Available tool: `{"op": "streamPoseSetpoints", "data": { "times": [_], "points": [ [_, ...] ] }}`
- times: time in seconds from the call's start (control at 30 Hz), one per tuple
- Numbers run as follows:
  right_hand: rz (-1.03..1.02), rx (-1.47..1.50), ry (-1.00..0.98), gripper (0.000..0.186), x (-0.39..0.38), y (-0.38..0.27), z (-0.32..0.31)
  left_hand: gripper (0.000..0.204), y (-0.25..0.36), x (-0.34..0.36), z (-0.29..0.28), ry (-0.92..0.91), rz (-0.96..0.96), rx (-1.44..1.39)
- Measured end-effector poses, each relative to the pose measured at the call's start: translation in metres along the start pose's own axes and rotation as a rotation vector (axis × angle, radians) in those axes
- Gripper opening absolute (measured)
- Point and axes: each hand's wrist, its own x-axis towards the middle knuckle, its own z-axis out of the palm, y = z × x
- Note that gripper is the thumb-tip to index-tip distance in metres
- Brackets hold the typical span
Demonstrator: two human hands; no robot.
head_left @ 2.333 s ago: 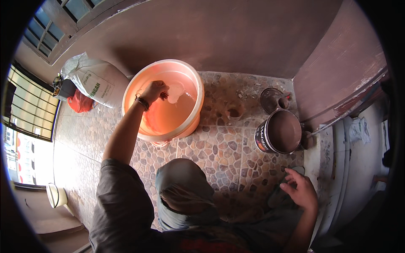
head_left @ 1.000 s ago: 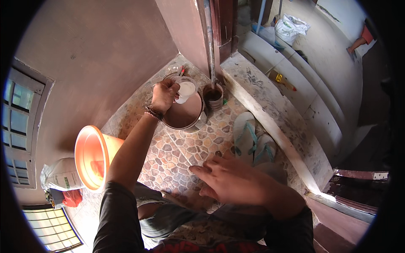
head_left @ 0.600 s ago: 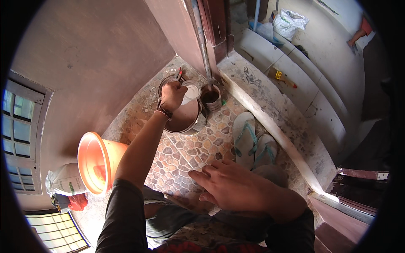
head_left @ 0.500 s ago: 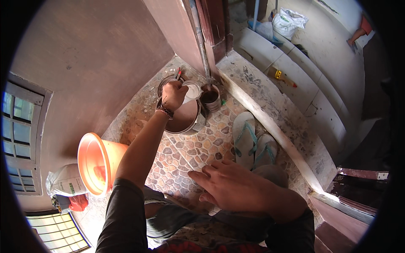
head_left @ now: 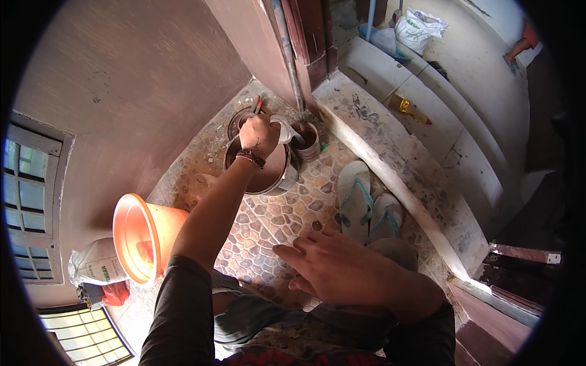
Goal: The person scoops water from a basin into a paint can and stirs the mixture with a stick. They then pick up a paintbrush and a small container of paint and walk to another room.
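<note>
My left hand (head_left: 259, 135) is closed around a whitish translucent plastic cup (head_left: 284, 130), held over the side of a large can of brown paint (head_left: 268, 173). The cup tilts toward a smaller can (head_left: 310, 150) standing just right of the large one; brown shows inside it. What the cup contains cannot be made out. Behind my left hand lies a round lid (head_left: 235, 127) with a red-tipped dark tool (head_left: 258, 105) on it. My right hand (head_left: 336, 268) holds nothing and hangs above my lap with its fingers stretched loosely to the left.
An orange bucket (head_left: 135, 235) lies tilted at the left beside a white sack (head_left: 101, 262). Flip-flops (head_left: 355, 198) rest on the stone-patterned floor before a raised ledge (head_left: 403, 189). A paintbrush (head_left: 409, 110) lies on the steps. Another person's leg (head_left: 519, 49) shows far right.
My left hand has shifted slightly right, and the cup has tipped over more toward the smaller can. My right hand stays where it was.
</note>
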Motion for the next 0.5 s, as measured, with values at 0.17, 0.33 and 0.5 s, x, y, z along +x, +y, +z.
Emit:
{"op": "streamPoseSetpoints", "data": {
  "times": [0.17, 0.33, 0.5],
  "points": [
    [0.01, 0.02, -0.015, 0.05, 0.0008, 0.0013, -0.0021, 0.028, 0.0012, 0.0012, 0.0045, 0.025, -0.003, 0.031],
    [0.021, 0.013, -0.003, 0.051, -0.0008, 0.0021, -0.0026, 0.028, 0.0037, 0.0027, 0.0038, -0.013, -0.002, 0.057],
    [0.01, -0.014, -0.011, 0.052, 0.0001, 0.0054, -0.0012, 0.027, 0.0064, 0.0049, -0.0021, -0.072, -0.011, 0.097]
  ]
}}
